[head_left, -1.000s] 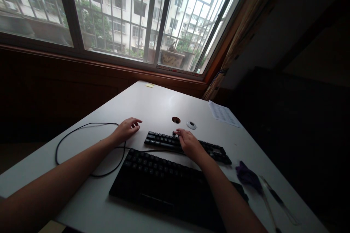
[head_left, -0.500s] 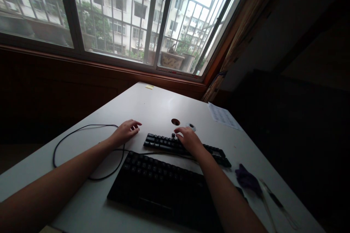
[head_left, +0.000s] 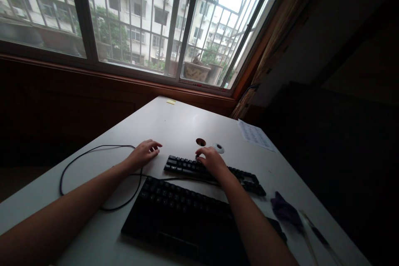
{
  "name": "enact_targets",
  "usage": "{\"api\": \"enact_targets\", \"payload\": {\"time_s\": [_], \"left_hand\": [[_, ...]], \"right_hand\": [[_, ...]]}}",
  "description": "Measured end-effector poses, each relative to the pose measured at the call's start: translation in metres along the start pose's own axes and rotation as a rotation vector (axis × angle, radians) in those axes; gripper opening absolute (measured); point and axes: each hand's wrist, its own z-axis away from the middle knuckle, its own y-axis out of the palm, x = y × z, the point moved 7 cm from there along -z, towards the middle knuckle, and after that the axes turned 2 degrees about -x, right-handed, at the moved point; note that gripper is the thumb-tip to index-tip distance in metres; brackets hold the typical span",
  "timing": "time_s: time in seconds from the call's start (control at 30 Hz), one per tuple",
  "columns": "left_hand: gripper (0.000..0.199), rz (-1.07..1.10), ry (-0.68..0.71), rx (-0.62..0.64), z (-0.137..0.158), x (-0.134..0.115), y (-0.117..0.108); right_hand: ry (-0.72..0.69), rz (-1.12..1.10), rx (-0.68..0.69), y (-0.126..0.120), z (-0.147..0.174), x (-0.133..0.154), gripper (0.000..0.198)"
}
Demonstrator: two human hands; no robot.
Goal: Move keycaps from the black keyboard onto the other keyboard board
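My right hand (head_left: 213, 161) is over the far, narrow black keyboard part (head_left: 182, 166), which carries several rows of keys. Thumb and forefinger close around a small dark keycap (head_left: 196, 157) at its back edge, mostly hidden by the fingertips. My left hand (head_left: 144, 152) rests on the white table (head_left: 187, 116), left of the keys, holding nothing, its fingers loosely bent and apart. Nearer to me lies a larger black keyboard (head_left: 174, 203) with a broad front, partly covered by my right forearm. A black cable (head_left: 77, 153) loops beside and under my left arm.
Behind my right hand are a round hole (head_left: 200, 142) in the tabletop and a round grey cover (head_left: 218, 148). A printed sheet (head_left: 255, 135) lies at the right edge. A purple cloth (head_left: 285, 212) and a thin tool (head_left: 318, 232) lie at right. A yellow note (head_left: 171, 102) sits at the far corner.
My right thumb and forefinger have come together around the small keycap, which stood visible beside the fingertips before. My left hand has stayed in place. The view has tilted slightly.
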Motion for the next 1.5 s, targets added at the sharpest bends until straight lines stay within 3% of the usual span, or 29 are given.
{"api": "enact_targets", "payload": {"time_s": [0.23,0.43,0.6,0.73,1.13,1.5], "left_hand": [[0.035,0.018,0.006,0.004,0.0,0.002,0.002],[0.033,-0.002,-0.005,0.038,0.001,-0.001,0.003],[0.032,-0.027,0.013,0.053,0.002,-0.003,0.004],[0.033,-0.042,0.024,0.066,0.003,-0.003,0.006],[0.032,-0.038,0.016,0.078,0.003,-0.003,0.006],[0.031,-0.053,0.038,0.073,0.002,-0.001,0.007]], "right_hand": [[-0.044,-0.086,-0.106,-0.028,0.018,0.026,0.016],[-0.09,-0.214,-0.139,-0.056,0.072,0.062,0.016],[-0.1,-0.287,-0.101,-0.054,0.124,0.088,0.019],[-0.086,-0.286,-0.125,-0.048,0.148,0.098,0.026],[-0.149,-0.3,-0.165,-0.029,0.16,0.113,0.031],[-0.239,-0.338,-0.247,-0.031,0.162,0.117,0.022]]}}
